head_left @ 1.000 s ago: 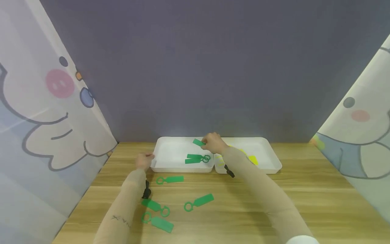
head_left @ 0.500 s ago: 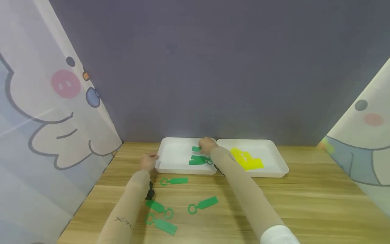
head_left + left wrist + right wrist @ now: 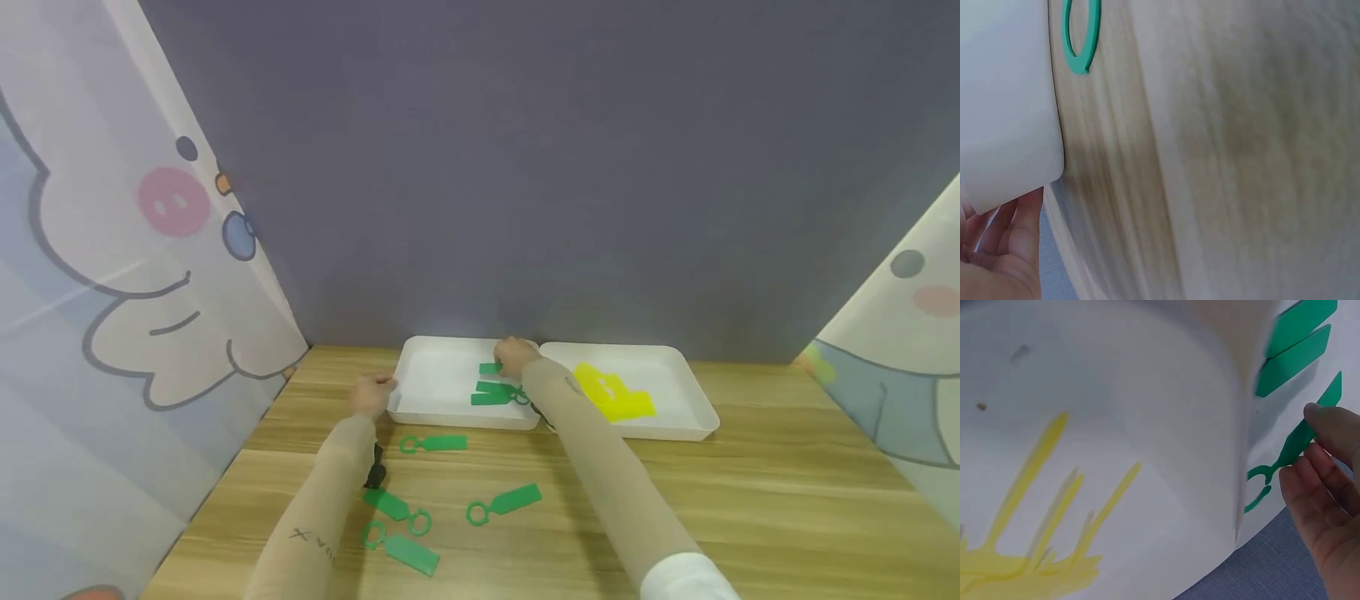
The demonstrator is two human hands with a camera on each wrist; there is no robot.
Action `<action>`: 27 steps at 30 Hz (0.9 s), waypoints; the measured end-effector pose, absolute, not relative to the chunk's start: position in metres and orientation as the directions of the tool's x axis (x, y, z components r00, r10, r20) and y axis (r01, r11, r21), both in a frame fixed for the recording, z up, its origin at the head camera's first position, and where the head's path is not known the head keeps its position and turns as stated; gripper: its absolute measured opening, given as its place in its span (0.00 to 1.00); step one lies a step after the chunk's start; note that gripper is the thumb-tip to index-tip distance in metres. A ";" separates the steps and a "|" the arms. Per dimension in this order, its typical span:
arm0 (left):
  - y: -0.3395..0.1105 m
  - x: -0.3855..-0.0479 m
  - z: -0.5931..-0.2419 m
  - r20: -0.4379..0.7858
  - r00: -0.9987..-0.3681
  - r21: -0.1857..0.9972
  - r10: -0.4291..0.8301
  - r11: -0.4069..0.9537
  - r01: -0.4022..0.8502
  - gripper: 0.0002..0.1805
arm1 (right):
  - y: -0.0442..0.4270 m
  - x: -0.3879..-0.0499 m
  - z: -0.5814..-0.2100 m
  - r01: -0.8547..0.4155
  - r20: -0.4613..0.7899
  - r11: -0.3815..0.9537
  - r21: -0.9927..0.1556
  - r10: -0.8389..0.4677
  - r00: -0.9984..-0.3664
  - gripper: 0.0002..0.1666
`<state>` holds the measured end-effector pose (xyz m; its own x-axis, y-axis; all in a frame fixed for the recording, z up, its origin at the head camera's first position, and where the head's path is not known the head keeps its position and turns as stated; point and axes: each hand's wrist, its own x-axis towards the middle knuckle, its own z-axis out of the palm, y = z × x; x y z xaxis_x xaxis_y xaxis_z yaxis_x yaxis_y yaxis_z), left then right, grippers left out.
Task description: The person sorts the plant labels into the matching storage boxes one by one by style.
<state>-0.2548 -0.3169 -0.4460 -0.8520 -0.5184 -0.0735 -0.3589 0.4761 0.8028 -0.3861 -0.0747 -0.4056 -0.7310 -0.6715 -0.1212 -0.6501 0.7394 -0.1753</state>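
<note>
My right hand (image 3: pixel 516 357) is over the right part of the left white tray (image 3: pixel 420 412). Between thumb and fingers it pinches a green ring-ended tag (image 3: pixel 1300 436), tilted with its open ring downward. Two more green tags (image 3: pixel 493 399) lie side by side in that tray, just in front of the hand. At the tray's left end, my left hand (image 3: pixel 371 393) grips the wall; in the left wrist view its fingers (image 3: pixel 1022 228) lie against the outside, and the thumb is mostly cut off by the frame.
Beside it stands a second white tray (image 3: pixel 675 396) holding several yellow tags (image 3: pixel 611 396). In front, on the wooden table (image 3: pixel 750 517), lie loose green tags: one near the tray (image 3: pixel 444 443), one at centre (image 3: pixel 516 499), two by the left forearm (image 3: pixel 411 554). A grey wall (image 3: pixel 525 167) rises behind.
My right hand has lowered the green tag into the left tray, moving slightly left relative to it. The left hand stays at the tray's end. The whole view has shifted a little.
</note>
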 end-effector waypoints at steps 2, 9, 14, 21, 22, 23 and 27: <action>-0.315 -0.255 -0.445 -0.070 -0.852 0.802 -0.518 0.479 -0.357 0.19 | -0.074 -0.386 -0.406 -0.654 -0.126 0.737 -0.170 -0.674 -0.728 0.11; -0.310 -0.250 -0.438 -0.068 -0.856 0.788 -0.513 0.499 -0.361 0.19 | -0.074 -0.387 -0.401 -0.677 -0.135 0.724 -0.130 -0.690 -0.711 0.16; -0.312 -0.251 -0.440 -0.061 -0.852 0.794 -0.521 0.491 -0.357 0.19 | -0.075 -0.386 -0.398 -0.682 -0.153 0.720 -0.127 -0.694 -0.704 0.17; -0.314 -0.252 -0.442 -0.038 -0.854 0.789 -0.518 0.509 -0.344 0.19 | -0.072 -0.385 -0.395 -0.698 -0.159 0.700 -0.148 -0.714 -0.682 0.19; -0.314 -0.252 -0.442 -0.036 -0.854 0.787 -0.518 0.513 -0.344 0.19 | -0.072 -0.385 -0.395 -0.702 -0.156 0.696 -0.149 -0.718 -0.678 0.19; -0.313 -0.251 -0.442 -0.040 -0.857 0.788 -0.515 0.511 -0.344 0.19 | -0.071 -0.384 -0.394 -0.707 -0.153 0.692 -0.148 -0.722 -0.675 0.19; -0.314 -0.249 -0.440 -0.060 -0.862 0.801 -0.504 0.491 -0.342 0.19 | -0.071 -0.377 -0.390 -0.724 -0.150 0.672 -0.156 -0.741 -0.655 0.19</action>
